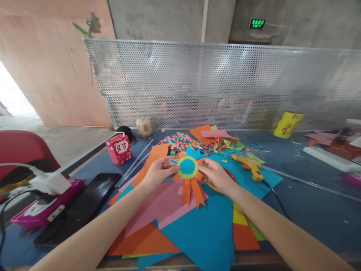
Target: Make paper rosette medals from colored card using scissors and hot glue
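A paper rosette (188, 169) with a blue centre, a green jagged ring, orange petals and two orange ribbon tails is held up above a pile of coloured paper sheets (197, 222). My left hand (158, 172) pinches its left edge with closed fingers. My right hand (216, 174) pinches its right edge in the same way. The tails hang down towards me.
A yellow glue gun (249, 164) with a black cord lies right of the hands. Paper scraps (222, 143), a finished rosette (180, 141), a red carton (119, 148), a black phone (84, 203), a pink device (45, 209), a yellow packet (287, 124) and a mesh screen (225, 82) are around.
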